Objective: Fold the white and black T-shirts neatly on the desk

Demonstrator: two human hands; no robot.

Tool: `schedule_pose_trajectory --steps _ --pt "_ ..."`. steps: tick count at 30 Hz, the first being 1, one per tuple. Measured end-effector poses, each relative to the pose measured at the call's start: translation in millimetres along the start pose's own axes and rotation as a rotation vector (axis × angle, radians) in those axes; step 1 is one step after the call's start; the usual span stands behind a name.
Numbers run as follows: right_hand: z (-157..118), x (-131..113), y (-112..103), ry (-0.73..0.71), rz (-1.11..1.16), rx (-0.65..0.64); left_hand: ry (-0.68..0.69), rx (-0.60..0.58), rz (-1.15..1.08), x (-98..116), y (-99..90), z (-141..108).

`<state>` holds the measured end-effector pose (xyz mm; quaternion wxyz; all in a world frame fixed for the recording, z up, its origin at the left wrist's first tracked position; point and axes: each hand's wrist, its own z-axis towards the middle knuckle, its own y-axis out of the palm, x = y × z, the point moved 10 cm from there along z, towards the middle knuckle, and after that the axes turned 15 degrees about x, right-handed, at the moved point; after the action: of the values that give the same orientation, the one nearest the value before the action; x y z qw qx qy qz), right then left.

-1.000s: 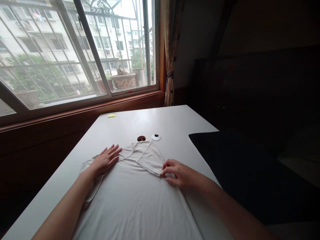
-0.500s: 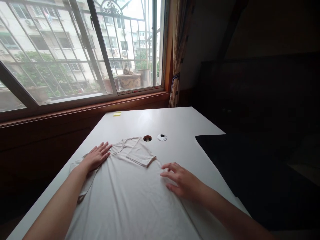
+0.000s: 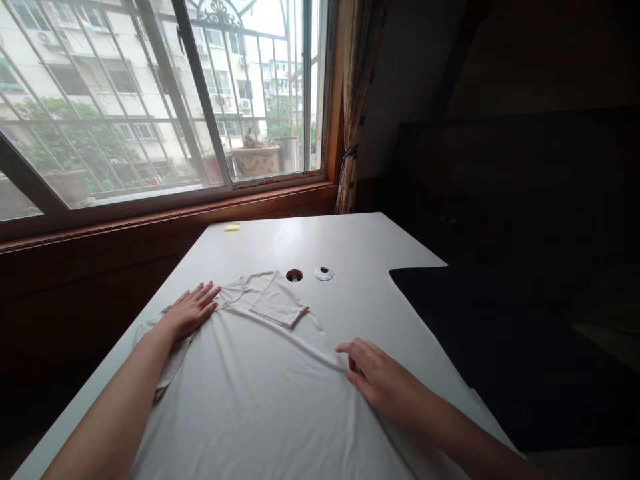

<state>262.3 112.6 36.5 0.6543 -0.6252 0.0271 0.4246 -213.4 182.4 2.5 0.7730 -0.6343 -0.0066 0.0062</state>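
A white short-sleeved T-shirt lies spread over the table, its collar end away from me and one sleeve folded over on the far side. My left hand rests flat on the shirt near the collar, fingers stretched out. At the shirt's right edge, my right hand has its fingers curled and closed on the fabric. A taut crease runs through the cloth toward that hand. The exact fingertip hold is partly hidden.
The white table has a round cable hole and a white ring-shaped cover beyond the shirt. A yellow paper note lies near its far edge. Dark cloth covers the right side. A barred window stands behind.
My right hand has moved right and slightly toward me, its fingers closing on the shirt's edge. The fabric there is pulled tighter. My left hand stays flat by the collar.
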Motion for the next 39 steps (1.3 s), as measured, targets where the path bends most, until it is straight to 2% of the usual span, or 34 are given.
schedule_pose_trajectory --steps 6,14,19,24,26,28,30,32,36,39 --pt "32.9 25.4 -9.8 0.004 -0.076 -0.007 -0.119 0.01 0.034 -15.6 2.7 2.4" --pt "107.1 52.5 -17.8 -0.003 -0.364 0.023 -0.258 0.027 0.041 -36.8 3.5 0.4" --pt "152.8 40.9 -17.0 0.005 -0.549 0.139 -0.402 0.066 0.073 -60.9 3.0 -11.7" --pt "178.1 8.3 -7.3 0.002 -0.59 0.258 -0.566 0.101 0.121 -88.0 -2.8 -40.3" --pt "174.6 -7.5 0.1 -0.016 -0.582 0.278 -0.619 0.106 0.132 -97.4 -5.4 -52.6" --pt "158.5 -23.8 9.2 -0.055 -0.551 0.296 -0.652 0.101 0.136 -105.0 -6.6 -62.1" --pt "129.8 -37.9 20.8 -0.115 -0.48 0.3 -0.664 0.1 0.133 -110.9 -6.8 -67.6" --pt "93.7 -44.6 36.0 -0.174 -0.387 0.252 -0.666 0.103 0.125 -116.2 -5.9 -69.9" --pt "33.9 -30.0 54.5 -0.197 -0.289 0.091 -0.647 0.121 0.118 -122.0 -4.8 -69.0" --pt "20.7 -12.4 46.3 -0.195 -0.25 0.02 -0.613 0.14 0.141 -118.3 -7.4 -69.7"
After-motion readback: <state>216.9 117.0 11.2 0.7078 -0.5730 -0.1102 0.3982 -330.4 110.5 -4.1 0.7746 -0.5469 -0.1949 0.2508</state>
